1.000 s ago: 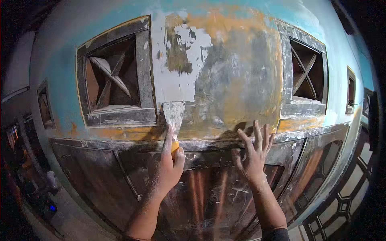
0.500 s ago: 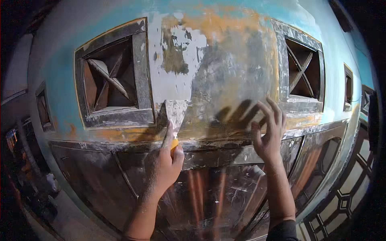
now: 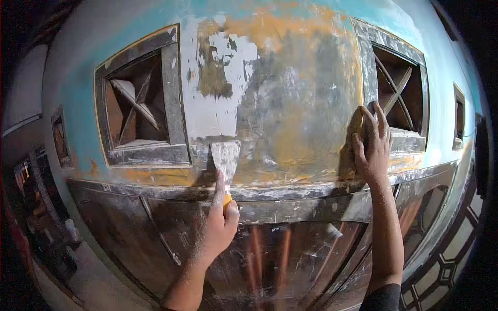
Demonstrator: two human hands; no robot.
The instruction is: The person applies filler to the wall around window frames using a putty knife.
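Observation:
My left hand [image 3: 215,228] grips a putty knife [image 3: 225,158] by its yellow handle, with the index finger stretched along the blade. White filler smears the blade, which points upward at the wall. Just above its edge lies a white filler patch [image 3: 212,116], with a bare grey-brown spot in its upper part. My right hand [image 3: 374,147] has its fingers spread and rests against the wall beside the right vent frame [image 3: 368,72], holding nothing. White dust coats both hands and forearms.
The wall [image 3: 301,93] between the vents is scraped grey and orange, with turquoise paint around it. A left vent [image 3: 137,103] with crossed bars is set in a worn frame. Below runs a ledge [image 3: 280,193] over dark wooden panels [image 3: 275,259]. Patterned grillework [image 3: 446,269] stands at lower right.
My right hand has moved right, from hovering before the wall to resting by the right vent frame. The putty knife sits slightly lower, just below the white patch's bottom edge.

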